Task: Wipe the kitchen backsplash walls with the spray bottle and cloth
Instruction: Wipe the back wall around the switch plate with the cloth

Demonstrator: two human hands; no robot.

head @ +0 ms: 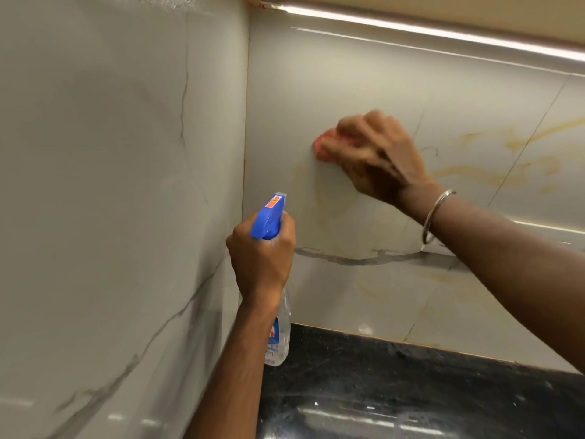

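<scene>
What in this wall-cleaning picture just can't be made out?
Head view:
Cloth: mostly hidden under the right hand, both motion-blurred.
Spray bottle: trigger hidden by the left hand; label print too small, partly behind the forearm.
Countertop: cut off by bottom and right edges.

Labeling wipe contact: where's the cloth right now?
Head view, right of centre: the cloth is bunched under the right hand, against the back wall right of the corner, above the bottle held in the left hand.

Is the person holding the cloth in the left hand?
No, the right hand presses the red cloth on the wall, while the left hand grips the spray bottle.
</scene>
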